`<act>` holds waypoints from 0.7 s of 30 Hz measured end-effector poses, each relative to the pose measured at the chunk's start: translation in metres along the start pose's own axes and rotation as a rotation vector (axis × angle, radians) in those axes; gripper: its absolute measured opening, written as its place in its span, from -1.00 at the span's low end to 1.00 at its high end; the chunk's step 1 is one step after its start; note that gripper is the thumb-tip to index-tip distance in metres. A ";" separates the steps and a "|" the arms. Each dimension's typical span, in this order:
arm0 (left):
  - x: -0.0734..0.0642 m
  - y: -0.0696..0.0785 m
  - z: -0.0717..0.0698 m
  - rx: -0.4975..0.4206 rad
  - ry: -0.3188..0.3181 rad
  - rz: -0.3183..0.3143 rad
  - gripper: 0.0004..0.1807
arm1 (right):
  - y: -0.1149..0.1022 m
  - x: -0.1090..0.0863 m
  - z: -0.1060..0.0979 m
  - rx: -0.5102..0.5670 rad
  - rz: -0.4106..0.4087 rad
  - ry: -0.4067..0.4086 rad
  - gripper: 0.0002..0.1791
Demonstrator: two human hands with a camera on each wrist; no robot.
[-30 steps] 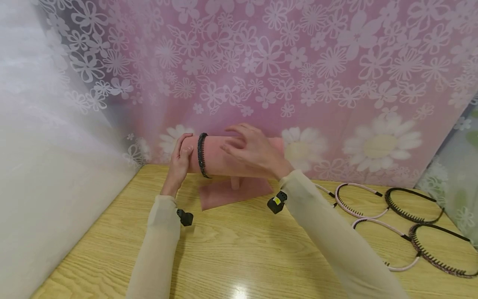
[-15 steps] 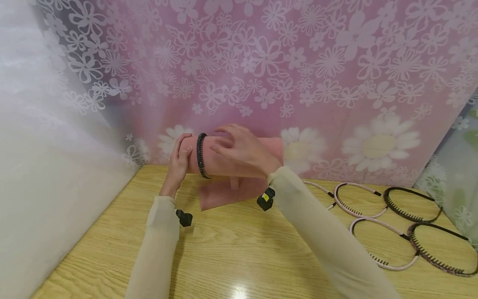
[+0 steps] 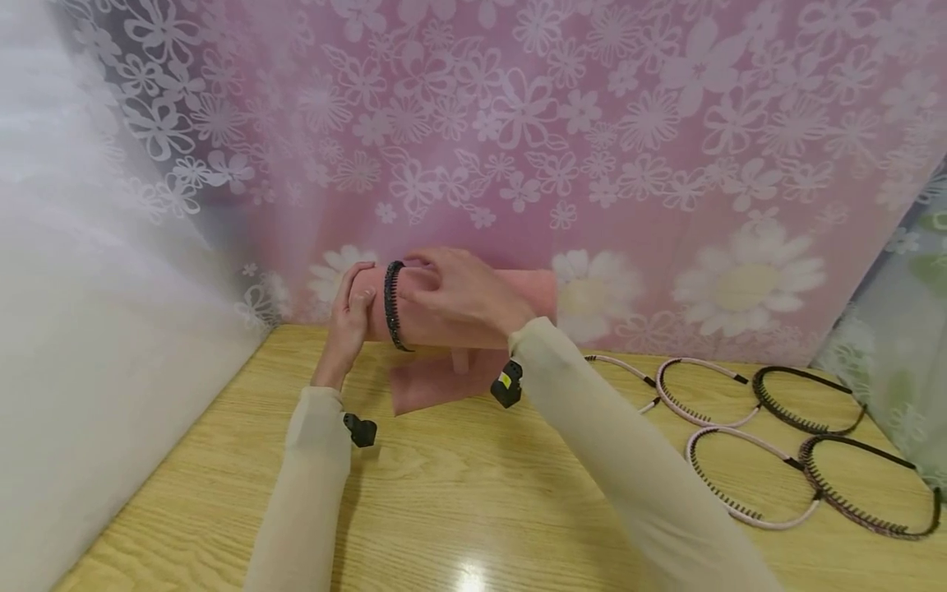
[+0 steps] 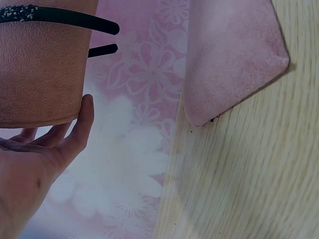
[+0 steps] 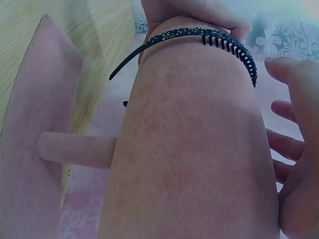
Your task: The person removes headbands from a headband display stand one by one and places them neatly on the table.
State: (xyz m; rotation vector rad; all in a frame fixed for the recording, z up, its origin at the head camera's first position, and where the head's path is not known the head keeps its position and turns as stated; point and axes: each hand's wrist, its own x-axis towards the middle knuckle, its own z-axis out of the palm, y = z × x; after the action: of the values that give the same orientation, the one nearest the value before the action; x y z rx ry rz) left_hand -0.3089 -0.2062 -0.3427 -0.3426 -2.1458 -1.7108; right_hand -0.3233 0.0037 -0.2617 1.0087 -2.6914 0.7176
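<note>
A pink velvety headband display stand (image 3: 488, 308) has a horizontal roll on a short post over a flat base (image 3: 425, 386). Around its left part sits a dark glittery toothed headband (image 3: 392, 306), its two ends poking past the roll's underside in the left wrist view. My left hand (image 3: 349, 316) grips the roll's left end, fingers on top and thumb in front. My right hand (image 3: 466, 288) lies over the top of the roll, just right of the headband, fingers loosely bent with nothing in them. In the right wrist view, those fingers (image 5: 286, 144) are along the roll's far side.
Several headbands lie on the wooden table (image 3: 444, 493) at the right: pink ones (image 3: 706, 423) and dark ones (image 3: 806, 429). A pink floral curtain (image 3: 518, 164) hangs close behind the stand. A white sheet (image 3: 133, 329) borders the left side.
My right hand has slid left along the roll, up close to the dark headband. My left hand keeps its grip on the roll's end.
</note>
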 end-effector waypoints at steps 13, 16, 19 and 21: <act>-0.001 0.000 -0.001 0.013 -0.005 0.000 -0.55 | -0.006 0.011 0.007 -0.166 0.011 -0.044 -0.23; -0.001 0.000 -0.001 0.016 0.000 -0.003 -0.56 | -0.006 0.013 0.009 -0.210 0.025 -0.051 -0.18; -0.001 0.000 -0.001 0.016 -0.002 0.005 -0.56 | -0.007 0.014 0.011 -0.247 0.028 -0.053 -0.16; -0.001 -0.001 -0.002 0.003 -0.007 0.011 -0.56 | -0.008 0.014 0.013 -0.266 0.028 -0.053 -0.17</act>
State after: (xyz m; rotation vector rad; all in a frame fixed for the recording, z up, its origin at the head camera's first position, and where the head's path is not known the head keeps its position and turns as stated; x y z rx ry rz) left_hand -0.3083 -0.2080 -0.3435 -0.3594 -2.1475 -1.7030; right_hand -0.3286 -0.0158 -0.2652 0.9369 -2.7555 0.3276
